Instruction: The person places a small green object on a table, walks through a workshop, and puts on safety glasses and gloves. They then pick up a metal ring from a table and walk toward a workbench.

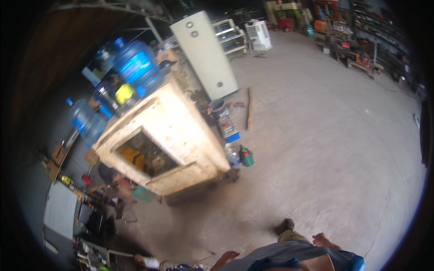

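Concrete floor; cream cabinet ahead-left, well apart from left hand, right hand; cannot tell if spread.

The upper jug looks glossy plastic, the floor matt concrete.

Wooden strip near tall cabinet

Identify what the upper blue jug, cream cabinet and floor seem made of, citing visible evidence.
Upper blue jug: probably glossy plastic; it looks tinted and translucent.
Cream cabinet: apparently painted, wood or metal unclear; dark marks spot its pale front.
Floor: likely concrete; matt, grey, cracked.
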A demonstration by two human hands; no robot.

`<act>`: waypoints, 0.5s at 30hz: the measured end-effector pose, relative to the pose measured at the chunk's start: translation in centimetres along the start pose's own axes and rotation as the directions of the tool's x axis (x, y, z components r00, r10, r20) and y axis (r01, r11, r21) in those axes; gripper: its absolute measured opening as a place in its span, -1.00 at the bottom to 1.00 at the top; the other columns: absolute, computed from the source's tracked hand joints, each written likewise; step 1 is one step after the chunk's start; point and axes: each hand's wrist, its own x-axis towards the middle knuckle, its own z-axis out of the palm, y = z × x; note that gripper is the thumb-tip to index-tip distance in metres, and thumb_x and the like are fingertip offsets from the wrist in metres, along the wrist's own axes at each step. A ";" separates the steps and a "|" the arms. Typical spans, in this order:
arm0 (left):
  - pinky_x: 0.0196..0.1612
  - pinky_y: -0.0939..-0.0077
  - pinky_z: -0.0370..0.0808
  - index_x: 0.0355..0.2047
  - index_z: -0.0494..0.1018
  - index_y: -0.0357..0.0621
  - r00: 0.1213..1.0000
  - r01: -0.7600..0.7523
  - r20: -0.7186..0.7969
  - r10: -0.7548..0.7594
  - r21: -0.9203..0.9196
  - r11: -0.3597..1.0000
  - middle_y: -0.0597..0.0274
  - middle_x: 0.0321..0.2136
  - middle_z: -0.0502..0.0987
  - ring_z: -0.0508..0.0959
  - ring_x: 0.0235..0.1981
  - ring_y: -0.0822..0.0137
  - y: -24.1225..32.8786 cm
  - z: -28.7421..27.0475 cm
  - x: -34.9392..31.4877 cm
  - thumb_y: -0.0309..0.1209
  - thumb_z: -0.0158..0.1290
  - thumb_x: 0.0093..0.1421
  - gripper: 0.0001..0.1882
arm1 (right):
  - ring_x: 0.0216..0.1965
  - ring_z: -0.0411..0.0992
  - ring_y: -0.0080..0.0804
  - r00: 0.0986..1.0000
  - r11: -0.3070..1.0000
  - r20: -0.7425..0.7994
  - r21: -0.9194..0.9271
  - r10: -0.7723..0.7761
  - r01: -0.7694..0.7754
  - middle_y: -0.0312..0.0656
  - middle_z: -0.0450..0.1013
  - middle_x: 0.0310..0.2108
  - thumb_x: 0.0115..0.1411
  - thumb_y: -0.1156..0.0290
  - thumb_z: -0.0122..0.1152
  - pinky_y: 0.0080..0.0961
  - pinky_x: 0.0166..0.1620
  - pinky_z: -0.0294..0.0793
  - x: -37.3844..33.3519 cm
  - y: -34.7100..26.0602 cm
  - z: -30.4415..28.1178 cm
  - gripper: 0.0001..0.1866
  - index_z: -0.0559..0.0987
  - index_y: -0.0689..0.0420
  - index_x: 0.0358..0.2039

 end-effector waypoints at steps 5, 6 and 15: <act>0.05 0.31 0.44 0.08 0.46 -0.11 0.945 0.287 0.192 -0.266 -0.090 0.954 0.03 -0.04 0.55 0.54 -0.01 0.12 0.9 -4.3 11.5 -0.01 -0.03 0.29 -0.48 | -0.50 0.60 -0.17 0.996 0.987 -0.067 0.143 -0.065 0.074 0.01 0.59 -0.40 0.25 0.30 0.13 -0.30 -0.51 0.59 -1.3 0.8 -5.6 -0.72 0.53 0.32 -0.27; 0.03 0.31 0.45 0.08 0.45 -0.11 0.936 0.297 0.216 -0.276 -0.070 0.952 0.03 -0.05 0.55 0.55 -0.02 0.13 1.5 -5.9 13.7 -0.03 -0.02 0.29 -0.50 | -0.49 0.60 -0.19 0.996 0.961 -0.091 0.278 0.022 0.004 -0.03 0.59 -0.44 0.24 0.29 0.12 -0.31 -0.52 0.59 -1.2 0.1 -6.5 -0.71 0.54 0.32 -0.31; -0.44 0.43 0.49 -0.21 0.60 -0.21 0.988 0.107 -0.057 -0.144 -0.429 0.897 0.16 -0.53 0.61 0.56 -0.57 0.36 9.3 -25.0 37.0 0.03 0.14 0.17 -0.50 | -0.56 0.57 -0.32 0.993 0.948 -0.116 0.312 -0.025 0.060 -0.15 0.59 -0.47 0.21 0.31 0.10 -0.40 -0.53 0.57 8.1 -18.4 -12.8 -0.76 0.60 0.22 -0.41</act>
